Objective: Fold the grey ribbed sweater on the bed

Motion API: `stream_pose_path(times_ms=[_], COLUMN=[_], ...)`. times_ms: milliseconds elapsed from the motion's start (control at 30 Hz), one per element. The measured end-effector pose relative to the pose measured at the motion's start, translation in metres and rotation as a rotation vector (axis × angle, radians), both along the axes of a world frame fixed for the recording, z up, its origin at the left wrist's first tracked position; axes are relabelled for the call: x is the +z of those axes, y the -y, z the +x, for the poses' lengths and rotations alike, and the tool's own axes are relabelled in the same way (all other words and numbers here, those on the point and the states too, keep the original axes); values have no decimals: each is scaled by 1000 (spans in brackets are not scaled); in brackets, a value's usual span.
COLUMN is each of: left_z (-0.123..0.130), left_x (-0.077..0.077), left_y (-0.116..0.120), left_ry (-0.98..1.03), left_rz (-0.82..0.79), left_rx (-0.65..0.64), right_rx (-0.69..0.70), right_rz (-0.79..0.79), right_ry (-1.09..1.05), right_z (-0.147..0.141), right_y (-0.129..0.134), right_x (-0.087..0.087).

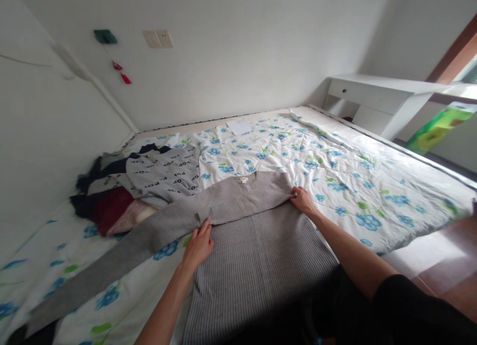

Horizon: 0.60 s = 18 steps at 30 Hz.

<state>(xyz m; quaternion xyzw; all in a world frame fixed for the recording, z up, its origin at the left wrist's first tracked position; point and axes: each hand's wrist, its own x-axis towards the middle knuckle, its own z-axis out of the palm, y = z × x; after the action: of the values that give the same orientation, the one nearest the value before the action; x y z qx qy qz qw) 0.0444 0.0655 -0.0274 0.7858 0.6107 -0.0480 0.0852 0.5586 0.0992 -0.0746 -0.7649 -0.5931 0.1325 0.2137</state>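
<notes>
A grey ribbed sweater (257,255) lies spread on the bed, its collar and white label toward the wall. One sleeve is folded across the chest; the other stretches out to the lower left. My left hand (200,243) rests at the cuff of the folded sleeve, fingertips touching its edge, fingers close together. At the sweater's right side, my right hand (301,200) pinches the folded sleeve near the shoulder.
Left of the sweater is a pile of clothes (164,173), grey, black and dark red. A paper (239,126) lies near the wall on the flowered sheet (335,186). A white desk (372,97) stands at the back right, beside a green and yellow package (439,127).
</notes>
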Motion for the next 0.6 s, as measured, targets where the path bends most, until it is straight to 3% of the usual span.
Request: stream_pose_path(times_ms=[267,433,600], left_z=[0,1,1], left_x=[1,0,-3], left_y=[4,3,1], left_ry=[28,-15,13], left_rz=[-37,-32,7], left_rx=[-67,-57,-36], right_rx=[-164,-78,108], right_rz=[-196,-188,-73], right_ry=[-25,-107,-74], right_z=[43,46,37], right_y=[6,8,3], right_x=[-5,-6,-2])
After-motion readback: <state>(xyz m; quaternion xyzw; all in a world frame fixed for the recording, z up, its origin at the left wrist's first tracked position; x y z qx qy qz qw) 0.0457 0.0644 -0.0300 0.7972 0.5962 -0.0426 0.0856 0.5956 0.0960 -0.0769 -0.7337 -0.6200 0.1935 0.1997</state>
